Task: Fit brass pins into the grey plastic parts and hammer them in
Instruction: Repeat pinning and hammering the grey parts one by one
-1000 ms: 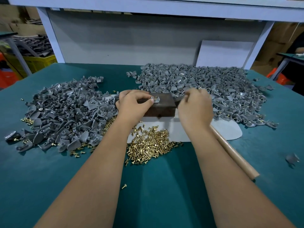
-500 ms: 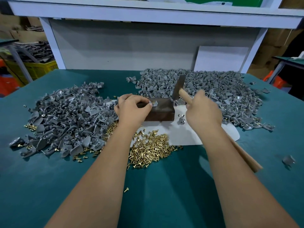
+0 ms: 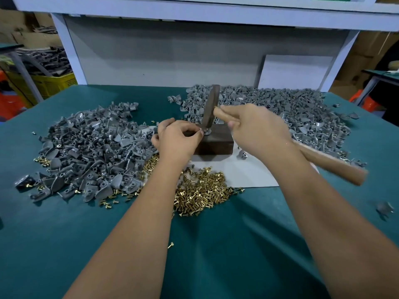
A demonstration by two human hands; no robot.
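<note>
Overhead, a pale shelf frame point(image 3: 194, 9) with a grey back panel closes off the teal-covered desk point(image 3: 216, 244), and a yellow crate point(image 3: 51, 83) of dark parts stands off to the left behind it. Two big heaps of grey plastic parts lie on the cloth, one at left point(image 3: 86, 152) and one at far right point(image 3: 291, 113), with a white sheet point(image 3: 237, 173) between them carrying a dark block point(image 3: 216, 145) and a spill of brass pins point(image 3: 200, 193). The right hand point(image 3: 257, 128) grips a wooden-handled hammer point(image 3: 210, 108), its head down by the block top; the left hand point(image 3: 179, 139) pinches a small part point(image 3: 206, 131) there, mostly hidden by fingers. A blurred grey piece point(image 3: 384, 209) at right is unreadable
</note>
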